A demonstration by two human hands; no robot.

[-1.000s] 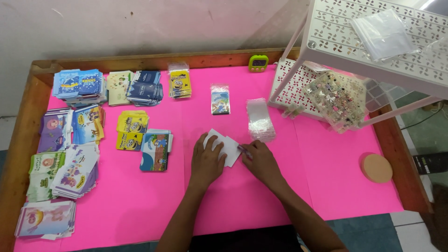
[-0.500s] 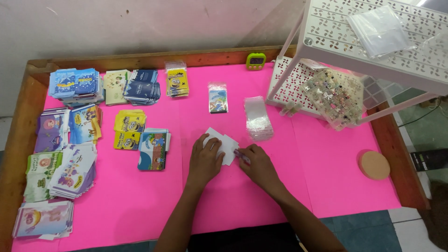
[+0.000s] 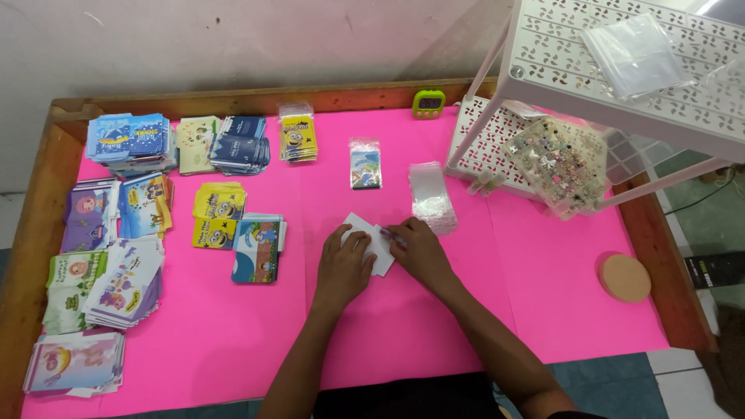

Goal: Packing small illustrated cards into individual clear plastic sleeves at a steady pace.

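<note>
Two hands work one white card (image 3: 371, 240) mid-bench: left hand (image 3: 344, 264) pins it flat, right hand (image 3: 415, 250) fingers pinch its edge. Likely sleeving next, needing the clear sleeves (image 3: 431, 206) just beyond.

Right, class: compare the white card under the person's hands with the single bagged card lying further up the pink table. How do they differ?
The white card is plain and blank; the bagged card shows a coloured picture. The white card is bare, while the bagged card sits in a clear sleeve. The left hand and right hand both rest on the white card; nothing touches the bagged card. Both lie flat on the pink table.
</note>
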